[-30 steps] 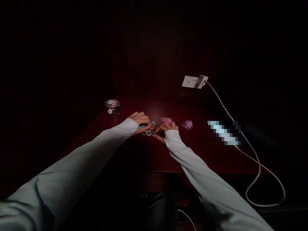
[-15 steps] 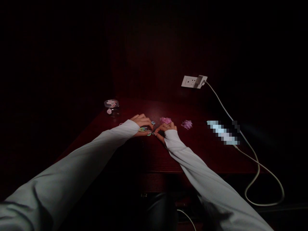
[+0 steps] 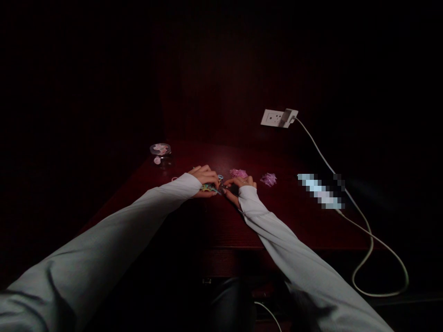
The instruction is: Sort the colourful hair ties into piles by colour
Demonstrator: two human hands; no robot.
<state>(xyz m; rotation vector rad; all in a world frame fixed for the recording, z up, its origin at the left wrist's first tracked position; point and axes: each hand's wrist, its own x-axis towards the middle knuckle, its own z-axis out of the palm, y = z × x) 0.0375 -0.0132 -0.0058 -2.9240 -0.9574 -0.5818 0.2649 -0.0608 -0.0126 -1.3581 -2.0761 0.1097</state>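
On the dark red table, a small heap of coloured rings [image 3: 209, 187] in yellow, green and blue lies under and between the fingers of my left hand [image 3: 204, 177]. They look like small hair ties. My left fingers curve over the far side of the heap, and the thumb lies along the near side, apart from them. Just right of it, my right hand [image 3: 241, 186] rests on the table with bent fingers; its thumb and forefinger point at the heap with a small gap between them. A light blue ring [image 3: 220, 177] shows beside my left fingertips.
Beyond my right hand lies a pink pile [image 3: 238, 173], with a purple pile [image 3: 269, 179] to its right. A clear round container [image 3: 160, 149] holding pinkish pieces stands back left. On the right, a blurred-out device [image 3: 320, 190] joins a white cable [image 3: 368, 226] from a wall socket [image 3: 272, 118].
My thumbs have drawn slightly apart, and my right hand has shifted a little to the right. The coloured rings between the hands lie more gathered under my left hand.
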